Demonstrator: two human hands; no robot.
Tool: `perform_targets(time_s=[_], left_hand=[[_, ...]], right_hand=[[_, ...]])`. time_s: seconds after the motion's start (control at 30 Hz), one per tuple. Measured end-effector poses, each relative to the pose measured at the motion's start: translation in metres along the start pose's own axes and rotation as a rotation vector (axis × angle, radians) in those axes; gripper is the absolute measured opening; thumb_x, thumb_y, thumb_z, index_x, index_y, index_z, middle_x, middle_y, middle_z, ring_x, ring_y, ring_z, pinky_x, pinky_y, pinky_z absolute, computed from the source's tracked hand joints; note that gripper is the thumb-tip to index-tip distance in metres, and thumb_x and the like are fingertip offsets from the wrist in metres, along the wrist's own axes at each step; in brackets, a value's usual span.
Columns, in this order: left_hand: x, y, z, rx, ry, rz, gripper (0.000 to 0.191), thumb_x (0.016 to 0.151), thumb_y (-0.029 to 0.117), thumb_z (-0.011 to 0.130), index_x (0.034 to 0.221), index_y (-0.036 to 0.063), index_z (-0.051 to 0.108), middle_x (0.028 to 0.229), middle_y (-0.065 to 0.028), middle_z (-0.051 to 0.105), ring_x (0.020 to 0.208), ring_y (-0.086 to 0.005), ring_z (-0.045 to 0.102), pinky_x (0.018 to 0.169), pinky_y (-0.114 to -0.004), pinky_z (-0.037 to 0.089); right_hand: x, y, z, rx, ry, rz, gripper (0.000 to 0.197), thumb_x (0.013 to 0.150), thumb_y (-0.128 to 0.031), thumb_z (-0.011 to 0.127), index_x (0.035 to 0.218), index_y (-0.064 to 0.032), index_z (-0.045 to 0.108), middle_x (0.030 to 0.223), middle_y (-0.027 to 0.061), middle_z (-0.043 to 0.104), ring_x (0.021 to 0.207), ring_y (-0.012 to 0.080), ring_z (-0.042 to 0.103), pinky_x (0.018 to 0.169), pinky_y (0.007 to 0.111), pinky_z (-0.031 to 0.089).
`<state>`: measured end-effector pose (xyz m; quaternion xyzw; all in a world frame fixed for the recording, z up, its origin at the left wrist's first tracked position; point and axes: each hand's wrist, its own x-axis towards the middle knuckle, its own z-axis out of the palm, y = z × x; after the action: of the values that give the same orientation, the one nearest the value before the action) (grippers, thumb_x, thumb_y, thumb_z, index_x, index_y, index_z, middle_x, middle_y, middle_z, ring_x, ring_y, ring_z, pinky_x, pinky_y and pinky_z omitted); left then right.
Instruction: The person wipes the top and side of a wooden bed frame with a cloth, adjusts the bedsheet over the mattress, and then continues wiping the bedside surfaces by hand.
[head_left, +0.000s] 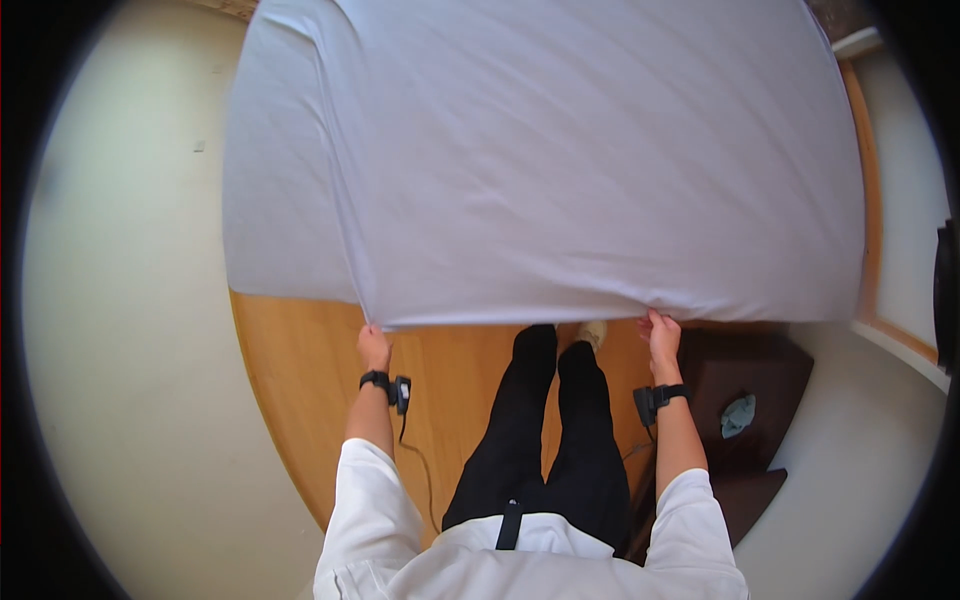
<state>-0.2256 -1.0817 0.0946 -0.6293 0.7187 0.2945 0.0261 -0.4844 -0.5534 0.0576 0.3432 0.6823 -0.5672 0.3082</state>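
A pale lavender bed sheet (570, 165) spreads across the bed in front of me, with slanting wrinkles over its surface. My left hand (374, 347) pinches its near edge at the left corner, where a long fold runs away up the bed. Farther along the same edge, my right hand (661, 335) grips the cloth between thumb and fingers. The edge is stretched nearly straight between both hands. Left of the fold, a pale layer (281, 217) covers the rest of the bed; whether it is mattress or more cloth I cannot tell.
Wood flooring (427, 397) lies under my feet. A dark wooden cabinet (750, 360) with a crumpled teal cloth (738, 416) on it stands at the right. A pale wall (142, 300) borders the left, and a wood-trimmed window frame (872, 210) the right. Cables hang from my wrist devices.
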Motion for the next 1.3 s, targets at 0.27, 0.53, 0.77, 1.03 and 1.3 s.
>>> perform_targets(time_s=[0.27, 0.53, 0.77, 1.03, 1.3], left_hand=[[0.015, -0.03, -0.048, -0.143, -0.43, -0.104, 0.042, 0.097, 0.046, 0.056, 0.097, 0.0041, 0.06, 0.083, -0.0061, 0.066, 0.069, -0.0187, 0.067, 0.055, -0.038, 0.053], [0.135, -0.033, -0.067, -0.558, -0.083, -0.148, 0.049, 0.098, 0.052, 0.052, 0.093, 0.0044, 0.059, 0.086, -0.0051, 0.064, 0.072, -0.0183, 0.063, 0.058, -0.035, 0.053], [0.129, -0.062, -0.06, -0.5, -0.177, 0.083, 0.044, 0.104, 0.034, 0.047, 0.074, 0.003, 0.055, 0.058, -0.0075, 0.057, 0.054, -0.0154, 0.06, 0.052, -0.031, 0.049], [0.2, -0.135, -0.116, -0.459, -0.148, 0.048, 0.043, 0.099, 0.037, 0.058, 0.073, 0.0022, 0.059, 0.063, -0.0057, 0.062, 0.056, -0.0146, 0.061, 0.052, -0.029, 0.048], [0.238, -0.143, -0.108, -0.618, 0.0, -0.217, 0.041, 0.1, 0.041, 0.053, 0.09, 0.0016, 0.057, 0.073, -0.007, 0.063, 0.058, -0.0191, 0.064, 0.05, -0.033, 0.051]], right_hand=[[-0.006, 0.003, 0.022, 0.108, 0.165, 0.024, 0.022, 0.096, -0.024, 0.058, 0.088, -0.0041, 0.064, 0.084, 0.0073, 0.07, 0.076, 0.0205, 0.068, 0.063, 0.034, 0.052], [-0.047, 0.026, 0.031, -0.116, 0.275, -0.021, 0.038, 0.097, -0.041, 0.057, 0.093, -0.0052, 0.066, 0.085, 0.0054, 0.069, 0.075, 0.0169, 0.066, 0.064, 0.03, 0.05], [-0.105, 0.094, 0.113, -0.369, 0.178, -0.048, 0.032, 0.098, -0.037, 0.058, 0.089, -0.0067, 0.066, 0.081, 0.0038, 0.069, 0.069, 0.0154, 0.066, 0.062, 0.028, 0.051], [-0.164, 0.051, 0.383, -0.825, -0.199, -0.613, 0.034, 0.095, -0.029, 0.059, 0.077, -0.0013, 0.067, 0.067, 0.0114, 0.066, 0.064, 0.0222, 0.064, 0.062, 0.035, 0.048], [-0.135, 0.069, 0.409, -0.925, 0.028, -0.486, 0.046, 0.095, -0.037, 0.057, 0.067, -0.0005, 0.063, 0.06, 0.0112, 0.063, 0.057, 0.0249, 0.062, 0.058, 0.037, 0.048]])
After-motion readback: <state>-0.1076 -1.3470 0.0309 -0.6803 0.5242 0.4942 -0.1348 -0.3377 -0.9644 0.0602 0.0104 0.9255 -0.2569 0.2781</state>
